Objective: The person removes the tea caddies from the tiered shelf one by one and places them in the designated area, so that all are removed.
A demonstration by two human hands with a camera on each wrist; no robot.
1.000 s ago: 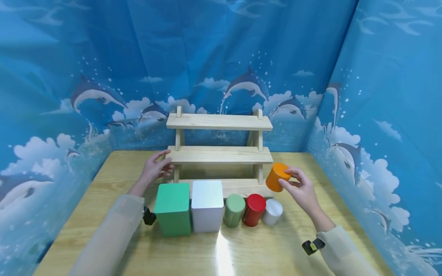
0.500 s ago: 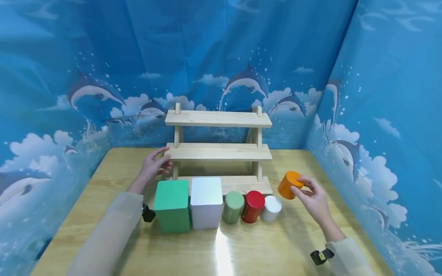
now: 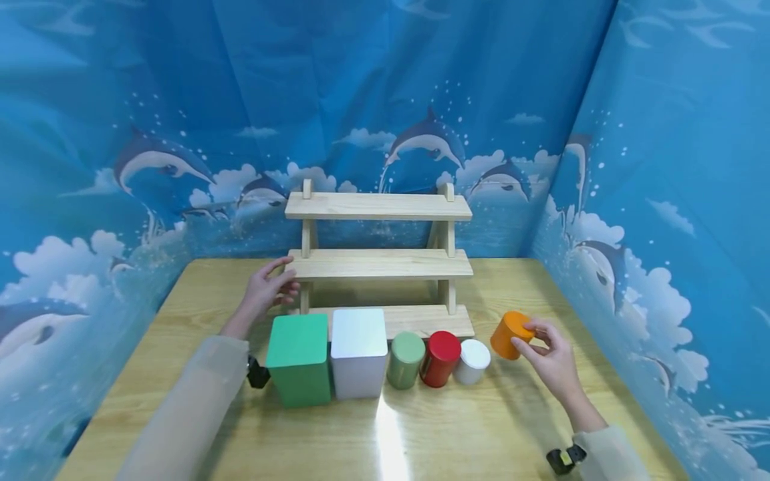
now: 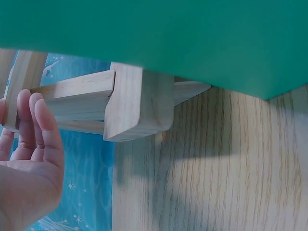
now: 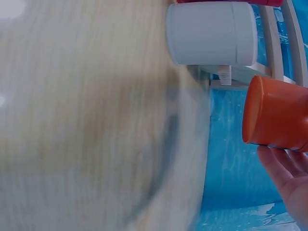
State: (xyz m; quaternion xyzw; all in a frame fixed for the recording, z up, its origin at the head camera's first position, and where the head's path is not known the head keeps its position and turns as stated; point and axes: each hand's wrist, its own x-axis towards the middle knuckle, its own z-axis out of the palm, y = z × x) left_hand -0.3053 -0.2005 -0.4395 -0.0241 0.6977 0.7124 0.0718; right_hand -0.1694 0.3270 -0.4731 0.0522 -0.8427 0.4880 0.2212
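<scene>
In the head view my right hand [image 3: 555,361] holds an orange canister [image 3: 510,335] by its upper part, between thumb and fingers. The canister leans to one side, right of the row of containers. Seen from the right wrist, the orange canister [image 5: 274,113] is above the table surface, fingers against its side. My left hand [image 3: 265,294] grips the left end of the middle board of a three-tier wooden shelf [image 3: 379,264]. The left wrist view has the fingers of that hand [image 4: 33,159] at the board's edge, beneath a large green surface.
In front of the shelf stand a green box [image 3: 299,361], a white box [image 3: 359,354], a sage-green canister [image 3: 406,361], a red canister [image 3: 441,359] and a white canister [image 3: 472,363]. A blue dolphin-print curtain [image 3: 361,80] surrounds the wooden table [image 3: 457,434].
My right hand has carried the orange canister to the right and lower, away from the shelf's right end. The left hand keeps its place on the shelf.
</scene>
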